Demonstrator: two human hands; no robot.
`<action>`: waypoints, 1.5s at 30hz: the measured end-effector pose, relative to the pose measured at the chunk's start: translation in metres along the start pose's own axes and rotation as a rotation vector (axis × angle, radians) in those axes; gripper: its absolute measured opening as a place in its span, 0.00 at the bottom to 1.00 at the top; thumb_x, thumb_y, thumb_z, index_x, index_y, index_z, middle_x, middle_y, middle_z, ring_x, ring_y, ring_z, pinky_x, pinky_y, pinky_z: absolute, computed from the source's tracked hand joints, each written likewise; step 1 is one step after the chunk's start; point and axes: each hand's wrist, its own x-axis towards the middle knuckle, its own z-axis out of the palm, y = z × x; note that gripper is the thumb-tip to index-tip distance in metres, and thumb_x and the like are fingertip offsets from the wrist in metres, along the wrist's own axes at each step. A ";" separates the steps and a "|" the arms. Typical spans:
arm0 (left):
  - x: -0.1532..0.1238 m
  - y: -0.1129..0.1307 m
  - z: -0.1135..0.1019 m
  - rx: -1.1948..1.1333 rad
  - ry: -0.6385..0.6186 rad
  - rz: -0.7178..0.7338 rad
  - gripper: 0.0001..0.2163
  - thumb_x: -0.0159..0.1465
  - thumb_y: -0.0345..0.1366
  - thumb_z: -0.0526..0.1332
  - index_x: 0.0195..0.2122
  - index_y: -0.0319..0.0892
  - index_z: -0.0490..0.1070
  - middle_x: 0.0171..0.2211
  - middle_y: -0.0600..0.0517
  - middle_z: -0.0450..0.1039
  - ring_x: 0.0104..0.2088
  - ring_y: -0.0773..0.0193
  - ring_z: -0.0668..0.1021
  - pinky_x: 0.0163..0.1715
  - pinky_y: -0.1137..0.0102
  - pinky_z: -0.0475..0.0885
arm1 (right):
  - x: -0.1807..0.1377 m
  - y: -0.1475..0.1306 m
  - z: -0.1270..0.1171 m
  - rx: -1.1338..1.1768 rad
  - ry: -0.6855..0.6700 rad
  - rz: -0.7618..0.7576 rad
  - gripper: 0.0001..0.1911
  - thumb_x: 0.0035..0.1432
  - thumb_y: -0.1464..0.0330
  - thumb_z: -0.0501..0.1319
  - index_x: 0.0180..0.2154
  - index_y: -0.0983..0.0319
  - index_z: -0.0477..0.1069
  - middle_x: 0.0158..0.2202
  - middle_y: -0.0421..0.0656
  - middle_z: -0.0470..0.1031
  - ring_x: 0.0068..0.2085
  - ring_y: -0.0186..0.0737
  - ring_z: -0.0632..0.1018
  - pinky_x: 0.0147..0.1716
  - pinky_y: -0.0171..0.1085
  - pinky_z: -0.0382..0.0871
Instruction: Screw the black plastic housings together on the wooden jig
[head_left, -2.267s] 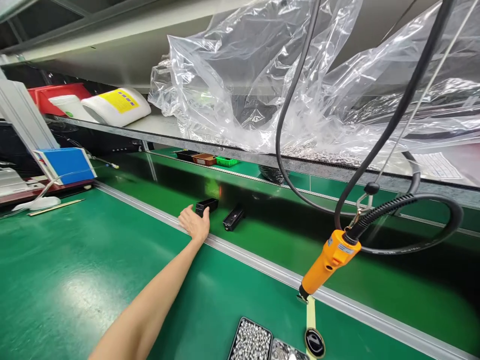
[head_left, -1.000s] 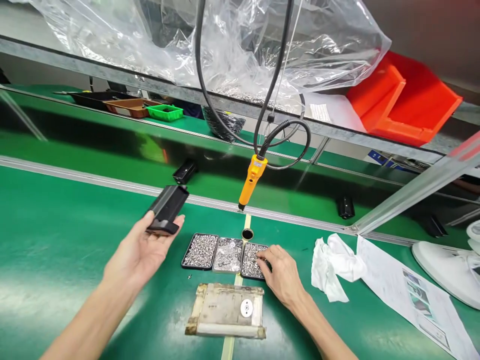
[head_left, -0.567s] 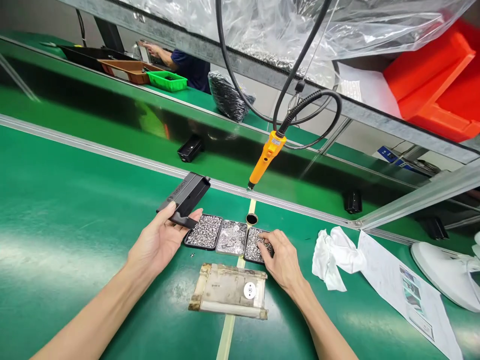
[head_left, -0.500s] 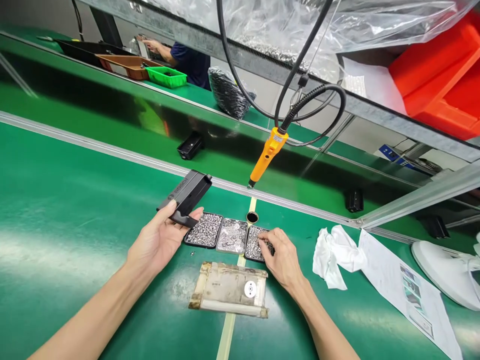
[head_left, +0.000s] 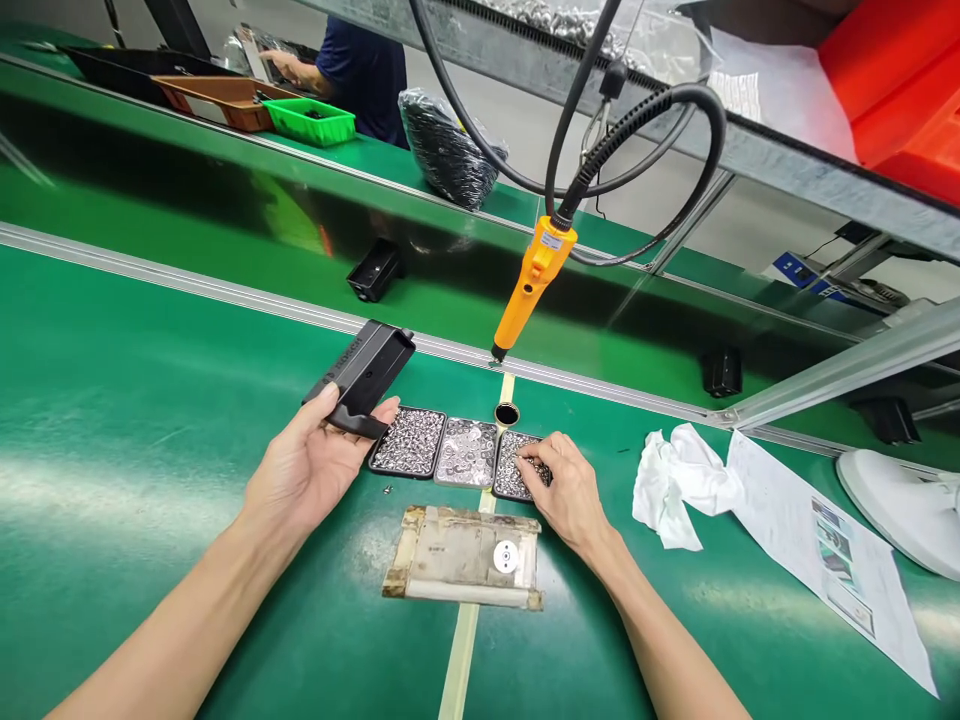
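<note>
My left hand grips a black plastic housing with raised lettering, tilted above the table at left of centre. Beside it lies a tray of small screws. A middle tray holds loose metal rings and clips. My right hand dips its pinched fingertips into the right-hand tray of small metal parts; whatever is between those fingertips is too small to make out. Nearer me lies a flat, taped plate with a white disc on it. One loose screw rests below the screw tray.
An orange electric screwdriver hangs on a black cable over the table. A small round cup stands behind the trays. To the right are a white cloth and a printed sheet. Across the partition, a person's arm shows.
The camera view has shifted slightly, so the screwdriver and shelf appear a bit higher. My left hand still holds the housing, and my right fingers stay in the right tray.
</note>
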 end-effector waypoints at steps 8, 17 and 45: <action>0.001 0.001 0.000 0.001 0.006 -0.006 0.13 0.70 0.31 0.59 0.55 0.36 0.73 0.60 0.37 0.72 0.56 0.46 0.79 0.56 0.59 0.78 | 0.003 0.000 0.002 0.094 0.080 0.006 0.05 0.68 0.68 0.62 0.40 0.59 0.78 0.34 0.42 0.74 0.38 0.41 0.74 0.39 0.40 0.68; 0.004 0.002 -0.003 -0.006 -0.011 0.020 0.12 0.70 0.32 0.61 0.52 0.38 0.75 0.61 0.39 0.72 0.56 0.46 0.79 0.56 0.58 0.78 | -0.041 -0.045 -0.038 0.318 -0.017 -0.293 0.11 0.62 0.79 0.65 0.45 0.61 0.75 0.39 0.41 0.80 0.38 0.36 0.77 0.38 0.39 0.70; -0.001 0.006 0.002 -0.003 -0.018 0.020 0.15 0.70 0.33 0.61 0.57 0.39 0.70 0.62 0.41 0.70 0.58 0.48 0.77 0.55 0.60 0.79 | -0.054 -0.055 -0.045 0.310 -0.179 -0.184 0.14 0.62 0.80 0.64 0.46 0.58 0.72 0.43 0.43 0.79 0.44 0.40 0.78 0.43 0.42 0.73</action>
